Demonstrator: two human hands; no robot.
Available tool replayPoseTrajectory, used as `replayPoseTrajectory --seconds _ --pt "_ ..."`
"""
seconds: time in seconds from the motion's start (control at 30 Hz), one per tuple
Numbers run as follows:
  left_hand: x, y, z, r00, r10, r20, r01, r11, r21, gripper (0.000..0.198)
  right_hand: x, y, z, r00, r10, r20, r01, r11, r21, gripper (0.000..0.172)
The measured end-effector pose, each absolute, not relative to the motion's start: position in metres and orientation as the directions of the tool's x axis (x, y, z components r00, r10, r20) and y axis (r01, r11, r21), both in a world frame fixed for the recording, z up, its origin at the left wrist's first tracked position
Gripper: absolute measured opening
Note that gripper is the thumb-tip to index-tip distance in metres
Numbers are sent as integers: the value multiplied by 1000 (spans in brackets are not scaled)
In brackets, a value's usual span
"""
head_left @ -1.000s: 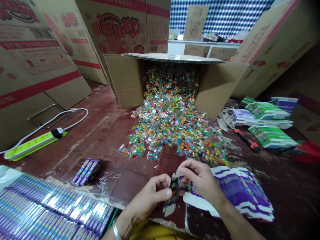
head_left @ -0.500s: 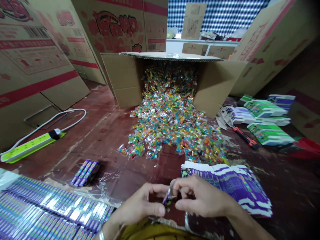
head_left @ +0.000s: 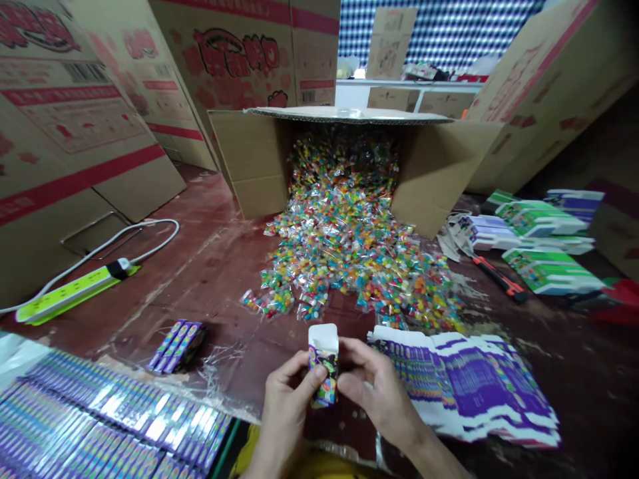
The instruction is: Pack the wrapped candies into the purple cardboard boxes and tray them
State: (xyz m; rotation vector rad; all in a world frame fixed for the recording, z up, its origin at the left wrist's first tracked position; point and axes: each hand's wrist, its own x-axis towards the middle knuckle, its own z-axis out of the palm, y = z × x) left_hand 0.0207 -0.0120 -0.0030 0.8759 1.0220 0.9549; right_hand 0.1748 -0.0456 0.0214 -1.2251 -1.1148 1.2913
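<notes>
Both my hands hold a small purple printed carton (head_left: 323, 362) upright in front of me, its white top flap standing open. My left hand (head_left: 287, 399) pinches its left side and my right hand (head_left: 377, 392) grips its right side. Just to the right lies a fanned stack of flat purple-and-white cartons (head_left: 469, 389). Beyond the carton, a heap of small clear bags of coloured candy (head_left: 344, 253) spills onto the floor from a cardboard box lying on its side (head_left: 249, 159).
Rows of filled purple cartons (head_left: 100, 419) lie at lower left, with a small bundle of them (head_left: 177, 342) nearby. A green power strip (head_left: 70, 293) with a white cable sits at left. Green and purple flat cartons (head_left: 539, 229) and a red-handled cutter (head_left: 499, 276) lie at right. Large boxes stand all round.
The flat carton in my hands has been opened into an upright box shape with its top flap up. My hands moved slightly left, off the flat stack.
</notes>
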Motion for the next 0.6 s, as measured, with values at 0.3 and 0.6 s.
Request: replayPoseTrajectory --seconds 0.3,0.6 --pt "19 -15 -15 99 963 -249 -217 266 939 31 164 -42 5 206 978 -8 173 -45 -984 24" --pt "7 -15 -10 280 946 -164 -64 188 980 49 163 -42 -13 223 942 252 340 167 -925 30"
